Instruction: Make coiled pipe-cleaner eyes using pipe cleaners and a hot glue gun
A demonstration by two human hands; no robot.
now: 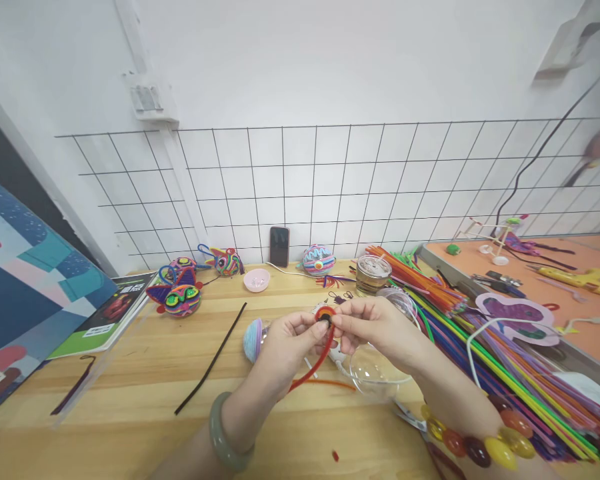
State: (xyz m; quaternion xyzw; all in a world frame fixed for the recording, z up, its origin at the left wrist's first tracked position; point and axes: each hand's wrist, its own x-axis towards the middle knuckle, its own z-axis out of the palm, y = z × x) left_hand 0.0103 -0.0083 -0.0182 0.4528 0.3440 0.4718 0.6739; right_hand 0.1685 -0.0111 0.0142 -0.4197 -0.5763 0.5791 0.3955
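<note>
Over the table (130,400), the person's left hand (295,337) pinches one side of a red pipe cleaner (316,369), coiled around a dark centre, its tail curving down leftward. It looks light, soft and springy, probably best gripped at the coil's rim. The right hand (373,327) pinches the coil's right side.
</note>
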